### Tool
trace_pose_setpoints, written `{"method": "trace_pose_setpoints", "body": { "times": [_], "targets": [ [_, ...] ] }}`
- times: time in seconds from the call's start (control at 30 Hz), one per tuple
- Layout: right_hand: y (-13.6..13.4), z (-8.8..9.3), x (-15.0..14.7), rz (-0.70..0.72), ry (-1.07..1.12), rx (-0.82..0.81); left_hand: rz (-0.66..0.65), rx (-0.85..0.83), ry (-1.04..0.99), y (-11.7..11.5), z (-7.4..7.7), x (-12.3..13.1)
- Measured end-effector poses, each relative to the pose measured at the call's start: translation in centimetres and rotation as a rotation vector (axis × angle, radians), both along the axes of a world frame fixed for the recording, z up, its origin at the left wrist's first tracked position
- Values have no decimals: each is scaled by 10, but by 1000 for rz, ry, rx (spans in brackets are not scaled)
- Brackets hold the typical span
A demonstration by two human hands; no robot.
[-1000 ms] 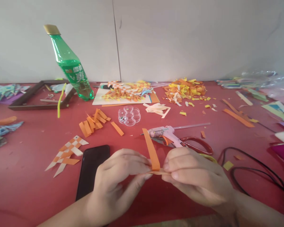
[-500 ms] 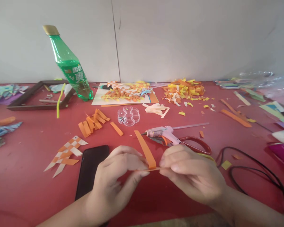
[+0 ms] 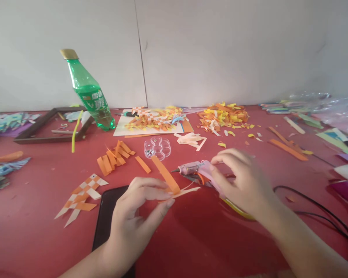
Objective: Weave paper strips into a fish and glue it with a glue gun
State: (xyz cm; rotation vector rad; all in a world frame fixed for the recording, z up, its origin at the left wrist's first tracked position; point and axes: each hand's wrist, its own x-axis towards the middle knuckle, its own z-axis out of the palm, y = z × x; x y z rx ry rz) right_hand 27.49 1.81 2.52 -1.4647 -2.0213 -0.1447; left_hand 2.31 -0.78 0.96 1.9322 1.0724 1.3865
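Observation:
My left hand (image 3: 142, 208) pinches an orange paper strip (image 3: 166, 175) together with a pale paper strip (image 3: 188, 192) that sticks out to the right; the orange one points up and away. My right hand (image 3: 237, 177) has its thumb and fingers apart around the back of a pink glue gun (image 3: 191, 168), which lies on the table with its nozzle to the left. Whether the fingertips press on it is hard to see. Scissors, partly hidden, lie under the gun, a yellow handle (image 3: 239, 210) showing. Left of my left hand is a woven orange-and-white paper piece (image 3: 87, 193).
A black phone (image 3: 104, 220) lies under my left wrist. Orange strips (image 3: 114, 157), a clear flower-shaped tray (image 3: 159, 148) and pale strips (image 3: 190, 139) lie ahead. Farther back stand a green bottle (image 3: 92, 100) and a dark frame (image 3: 31, 135). A black cable (image 3: 316, 202) curls at right.
My right hand has let go of the paper and moved right and up to the glue gun. My left hand keeps the strips, now tilted further left. The view has shifted slightly.

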Motion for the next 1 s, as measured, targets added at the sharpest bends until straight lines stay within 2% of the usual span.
{"method": "trace_pose_setpoints", "body": {
  "times": [0.1, 0.2, 0.27, 0.37, 0.43, 0.5, 0.53, 0.6, 0.7, 0.83, 0.93, 1.0],
  "targets": [
    [6, -2, 12, -83, -137, -397, 41, 2, 3, 3, -3, 0],
    [6, -6, 13, -48, -144, -567, 18, -119, -79, 0, -8, 1],
    [7, -8, 11, -57, -101, -579, 19, -173, -108, -3, -10, 1],
    [11, -11, 10, -165, -3, -539, 33, -148, -78, -5, -11, 0],
    [13, -10, 12, -264, 150, -487, 27, -126, -58, -5, -11, 0],
    [14, -7, 14, -286, 371, -455, 27, -99, -46, -5, -11, -1],
    [13, -6, 14, -239, 492, -461, 32, -89, -46, -5, -11, -1],
    [10, -3, 14, -54, 704, -515, 43, -66, -71, -6, -13, -1],
    [5, -5, 15, 166, 919, -591, 57, -35, -125, -7, -15, -1],
    [0, -13, 20, 212, 1055, -629, -16, 5, -76, -6, -11, -4],
    [-1, -12, 20, 260, 1036, -611, -54, -41, -65, -4, -9, -5],
    [-1, -7, 17, 325, 985, -547, -66, -116, -134, -4, -8, -4]
  ]
}}
